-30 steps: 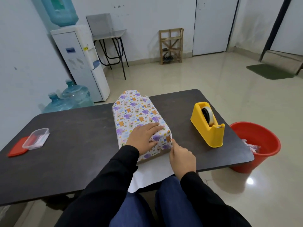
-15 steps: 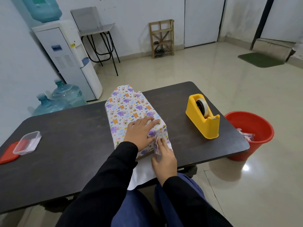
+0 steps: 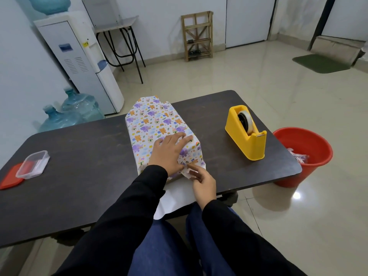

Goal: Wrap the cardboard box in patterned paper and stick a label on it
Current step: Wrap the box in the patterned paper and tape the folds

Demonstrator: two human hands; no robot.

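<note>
left hand (image 3: pixel 169 152) lay flat, pinning the patterned paper (image 3: pixel 155 120); right hand (image 3: pixel 203 183) seemingly pinched its near end, best creased tight.

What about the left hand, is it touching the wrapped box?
Touching. The head view shows the left hand lying flat on top of the wrapped box, straight fingers pressing its patterned paper.

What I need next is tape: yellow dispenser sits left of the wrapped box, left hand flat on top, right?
No. The head view shows the yellow dispenser right of the wrapped box, not left; the left hand does lie flat on top.
</note>
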